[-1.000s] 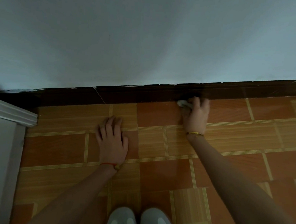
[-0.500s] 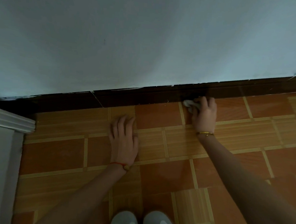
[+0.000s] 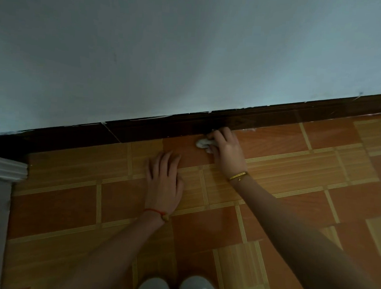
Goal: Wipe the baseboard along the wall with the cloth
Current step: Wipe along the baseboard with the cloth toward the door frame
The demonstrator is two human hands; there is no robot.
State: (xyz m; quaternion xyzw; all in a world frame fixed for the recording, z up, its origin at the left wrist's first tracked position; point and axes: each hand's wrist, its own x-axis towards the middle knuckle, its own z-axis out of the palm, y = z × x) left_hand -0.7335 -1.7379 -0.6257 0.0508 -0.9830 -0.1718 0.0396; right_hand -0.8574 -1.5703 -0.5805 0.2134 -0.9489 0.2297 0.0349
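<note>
One small white cloth (image 3: 204, 143), crumpled, sits clamped in my right hand (image 3: 226, 151) against the dark baseboard (image 3: 163, 129). My left hand (image 3: 164, 183) lies flat, fingers spread, on the floor (image 3: 68, 203).

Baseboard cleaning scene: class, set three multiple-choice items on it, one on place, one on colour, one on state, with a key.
1. Where is the cloth?
A. by the shoes
B. at the foot of the baseboard
C. on the door frame

2. What colour is the left wrist's band?
A. red
B. blue
C. green

3. How is the left hand?
A. fisted
B. raised
C. flat on the floor

Key: B, the right hand holds it there; A, a red string shows; C, its fingers lie spread on the tiles.
</note>
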